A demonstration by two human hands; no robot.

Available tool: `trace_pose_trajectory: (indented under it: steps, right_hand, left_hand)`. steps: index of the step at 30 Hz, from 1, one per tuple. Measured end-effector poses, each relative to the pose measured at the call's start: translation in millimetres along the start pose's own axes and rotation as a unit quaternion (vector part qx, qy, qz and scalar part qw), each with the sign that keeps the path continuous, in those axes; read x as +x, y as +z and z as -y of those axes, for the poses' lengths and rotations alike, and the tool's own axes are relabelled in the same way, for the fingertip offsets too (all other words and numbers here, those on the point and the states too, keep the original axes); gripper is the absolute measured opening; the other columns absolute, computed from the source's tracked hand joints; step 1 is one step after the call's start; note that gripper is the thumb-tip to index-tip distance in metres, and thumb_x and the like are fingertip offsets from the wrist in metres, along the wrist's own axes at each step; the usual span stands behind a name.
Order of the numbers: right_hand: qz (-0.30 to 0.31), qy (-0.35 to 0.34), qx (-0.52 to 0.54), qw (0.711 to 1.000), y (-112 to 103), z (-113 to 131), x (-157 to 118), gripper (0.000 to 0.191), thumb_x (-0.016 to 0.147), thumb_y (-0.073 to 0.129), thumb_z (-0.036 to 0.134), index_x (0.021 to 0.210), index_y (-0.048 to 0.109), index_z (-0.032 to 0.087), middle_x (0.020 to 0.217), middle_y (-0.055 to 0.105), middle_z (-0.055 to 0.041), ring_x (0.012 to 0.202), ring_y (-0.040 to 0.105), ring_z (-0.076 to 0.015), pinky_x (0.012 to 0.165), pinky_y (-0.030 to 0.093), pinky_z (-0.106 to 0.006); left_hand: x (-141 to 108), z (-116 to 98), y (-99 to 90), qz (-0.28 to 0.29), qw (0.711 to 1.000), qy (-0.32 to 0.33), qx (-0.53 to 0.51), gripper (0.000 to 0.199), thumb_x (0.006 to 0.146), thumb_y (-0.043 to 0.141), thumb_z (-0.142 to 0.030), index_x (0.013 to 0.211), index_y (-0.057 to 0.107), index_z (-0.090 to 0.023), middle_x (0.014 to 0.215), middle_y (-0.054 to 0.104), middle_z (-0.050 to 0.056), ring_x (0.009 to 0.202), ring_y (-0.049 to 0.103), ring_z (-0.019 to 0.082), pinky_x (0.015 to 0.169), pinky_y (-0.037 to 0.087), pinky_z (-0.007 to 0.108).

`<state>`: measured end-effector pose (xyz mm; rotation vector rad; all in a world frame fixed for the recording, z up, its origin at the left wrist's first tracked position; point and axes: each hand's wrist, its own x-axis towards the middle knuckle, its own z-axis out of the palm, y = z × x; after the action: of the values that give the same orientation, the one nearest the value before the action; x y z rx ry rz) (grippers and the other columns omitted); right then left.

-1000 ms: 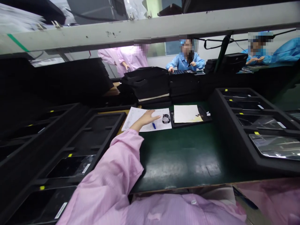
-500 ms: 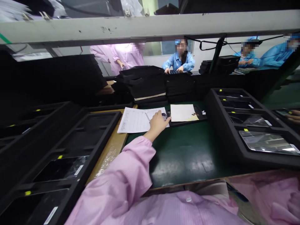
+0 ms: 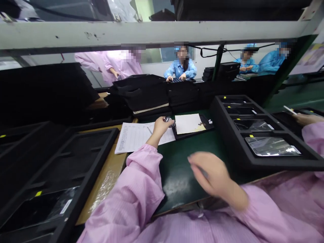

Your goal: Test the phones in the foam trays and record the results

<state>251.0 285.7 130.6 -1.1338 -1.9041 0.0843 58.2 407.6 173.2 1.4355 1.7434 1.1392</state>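
Observation:
My left hand (image 3: 161, 127) is closed on a small silver tally counter (image 3: 167, 119), at the left edge of a white card (image 3: 189, 123). That card lies on a flat black tray (image 3: 209, 125), with small brown and white bits by its right corner. Under my left wrist is a printed form sheet (image 3: 134, 136) with a pen (image 3: 149, 130) on it. Over the green table (image 3: 182, 182), my right hand (image 3: 211, 172) is blurred by motion. Its fingers are bent, the thumb stands apart, and nothing shows between them.
To the right, a black foam tray (image 3: 243, 141) holds several phone-like screens with yellow tabs. Another foam tray (image 3: 101, 145) lies left on a brown carton (image 3: 101, 189). Black foam stacks (image 3: 141, 94) stand behind. A co-worker's hand (image 3: 310, 118) holds a white stick at far right.
My right hand has come into view over the table. My left hand has lifted the tally counter slightly beside the card. The view has swung a little to the right.

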Motion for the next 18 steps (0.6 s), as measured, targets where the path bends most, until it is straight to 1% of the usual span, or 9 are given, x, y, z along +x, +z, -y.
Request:
trace_pose_trajectory:
  steps: [2,4,6,8,9,11,13,15,18]
  right_hand:
    - [0.064,0.018,-0.036,0.997,17,-5,20,0.023,0.099,0.059,0.031,0.116,0.068,0.017,0.118,0.066,-0.0125,0.108,0.063,-0.0247,0.096,0.053,-0.044]
    - [0.118,0.034,-0.073,0.990,35,-13,41,0.021,0.097,0.060,0.022,0.111,0.071,0.011,0.123,0.065,-0.0184,0.119,0.060,-0.0297,0.105,0.046,-0.048]
    - [0.162,0.034,-0.101,0.981,52,-21,56,0.021,0.094,0.065,0.024,0.110,0.073,0.013,0.138,0.058,-0.0201,0.135,0.048,-0.0330,0.112,0.038,-0.049]
    - [0.196,0.022,-0.122,0.973,64,-27,61,0.025,0.093,0.068,0.030,0.114,0.073,0.018,0.149,0.048,-0.0170,0.144,0.037,-0.0323,0.117,0.029,-0.051]
    - [0.206,0.020,-0.133,0.969,68,-29,60,0.026,0.094,0.067,0.033,0.116,0.073,0.019,0.152,0.045,-0.0165,0.145,0.034,-0.0319,0.118,0.026,-0.052]
    - [0.212,0.026,-0.156,0.964,70,-33,56,0.029,0.097,0.062,0.035,0.117,0.072,0.017,0.154,0.041,-0.0181,0.147,0.030,-0.0326,0.119,0.020,-0.055]
    - [0.210,0.037,-0.176,0.961,68,-37,52,0.032,0.099,0.059,0.037,0.117,0.072,0.013,0.153,0.043,-0.0203,0.147,0.029,-0.0336,0.120,0.017,-0.056]
    - [0.203,0.058,-0.192,0.958,64,-43,51,0.038,0.100,0.057,0.038,0.119,0.070,0.008,0.146,0.050,-0.0236,0.144,0.034,-0.0353,0.119,0.017,-0.058]
    - [0.181,0.104,-0.211,0.955,58,-53,54,0.045,0.101,0.053,0.038,0.120,0.066,-0.001,0.131,0.059,-0.0291,0.132,0.047,-0.0388,0.115,0.021,-0.061]
  left_hand:
    - [3,1,4.8,0.036,0.995,-0.028,-0.084,0.025,0.091,0.066,-0.036,0.101,0.065,-0.013,0.100,0.068,0.006,0.092,0.066,0.018,0.086,0.056,0.040]
    - [4,6,10.7,0.058,0.983,-0.059,-0.162,0.030,0.096,0.058,-0.042,0.101,0.064,-0.013,0.097,0.067,0.006,0.087,0.066,0.017,0.080,0.057,0.037]
    - [3,14,15.5,0.070,0.968,-0.091,-0.225,0.036,0.097,0.053,-0.048,0.102,0.064,-0.013,0.095,0.067,0.006,0.083,0.066,0.016,0.078,0.057,0.036]
    - [1,21,19.1,0.084,0.951,-0.117,-0.275,0.040,0.098,0.051,-0.051,0.101,0.064,-0.014,0.093,0.068,0.006,0.083,0.066,0.016,0.078,0.057,0.036]
    - [1,24,20.7,0.092,0.943,-0.127,-0.295,0.041,0.098,0.050,-0.052,0.101,0.064,-0.014,0.093,0.068,0.006,0.083,0.066,0.016,0.079,0.057,0.037]
    - [2,29,23.7,0.104,0.929,-0.144,-0.324,0.042,0.098,0.049,-0.054,0.099,0.064,-0.014,0.093,0.068,0.006,0.085,0.067,0.017,0.081,0.057,0.038]
    - [3,32,26.8,0.107,0.921,-0.156,-0.340,0.042,0.097,0.049,-0.054,0.099,0.064,-0.014,0.092,0.068,0.006,0.085,0.067,0.017,0.081,0.057,0.038]
    - [4,34,29.5,0.103,0.920,-0.159,-0.344,0.041,0.097,0.050,-0.053,0.100,0.064,-0.014,0.091,0.067,0.005,0.085,0.067,0.017,0.079,0.057,0.037]
    - [7,33,31.8,0.086,0.928,-0.145,-0.333,0.039,0.098,0.051,-0.050,0.102,0.063,-0.014,0.093,0.066,0.006,0.083,0.066,0.016,0.076,0.057,0.036]
